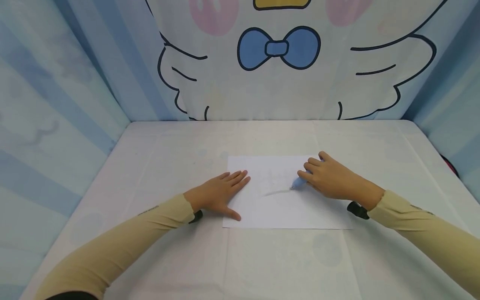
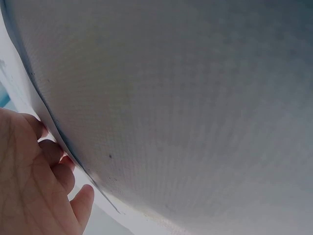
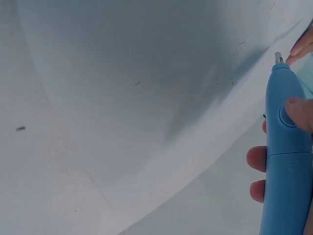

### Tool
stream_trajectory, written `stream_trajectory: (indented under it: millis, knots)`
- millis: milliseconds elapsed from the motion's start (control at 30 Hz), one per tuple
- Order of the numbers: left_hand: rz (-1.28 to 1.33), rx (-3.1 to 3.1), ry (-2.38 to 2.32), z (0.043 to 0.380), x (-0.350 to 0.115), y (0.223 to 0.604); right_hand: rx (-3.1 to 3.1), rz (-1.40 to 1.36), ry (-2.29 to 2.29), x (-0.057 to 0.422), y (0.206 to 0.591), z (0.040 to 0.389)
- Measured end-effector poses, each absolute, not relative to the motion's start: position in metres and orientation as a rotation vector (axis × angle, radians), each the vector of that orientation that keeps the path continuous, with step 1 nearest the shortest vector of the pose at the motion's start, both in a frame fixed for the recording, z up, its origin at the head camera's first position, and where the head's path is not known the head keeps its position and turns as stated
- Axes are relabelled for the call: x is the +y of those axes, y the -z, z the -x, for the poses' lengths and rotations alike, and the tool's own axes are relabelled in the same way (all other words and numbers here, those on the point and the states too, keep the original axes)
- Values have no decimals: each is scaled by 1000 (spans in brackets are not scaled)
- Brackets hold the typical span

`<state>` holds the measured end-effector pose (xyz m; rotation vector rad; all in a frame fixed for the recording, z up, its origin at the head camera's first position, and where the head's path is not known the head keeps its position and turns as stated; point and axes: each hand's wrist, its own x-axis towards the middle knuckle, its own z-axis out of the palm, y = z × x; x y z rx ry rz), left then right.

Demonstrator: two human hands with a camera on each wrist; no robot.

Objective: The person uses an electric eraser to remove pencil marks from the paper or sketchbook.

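A sheet of white paper (image 1: 277, 214) lies on the table, with a faint grey curved stroke (image 1: 275, 193) across its middle. My left hand (image 1: 221, 193) rests on the paper's left edge, fingers spread and straight; the left wrist view catches part of that hand (image 2: 34, 181) beside the paper's edge. Over the right half of the sheet, my right hand (image 1: 331, 177) grips a light blue electric eraser (image 3: 287, 142). Its thumb (image 3: 299, 112) lies on the round button, and several fingers wrap round the body. The tip (image 3: 279, 58) is at the stroke's right end in the head view.
A white cloth covers the table (image 1: 168, 154). Behind it hangs a curtain with a printed blue bow (image 1: 277, 48), and pale blue striped curtains (image 1: 48, 125) close off both sides. Small dark specks (image 3: 20, 128) dot the surface in the right wrist view.
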<state>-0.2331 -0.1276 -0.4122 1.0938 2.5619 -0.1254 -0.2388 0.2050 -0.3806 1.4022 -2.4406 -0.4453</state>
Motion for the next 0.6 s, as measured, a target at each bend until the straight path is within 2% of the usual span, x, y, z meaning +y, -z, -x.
stream_trajectory:
  millis: [600]
  knots:
    - [-1068,2565,116,234,-127,413,-2271,-1473,404,205,387,246]
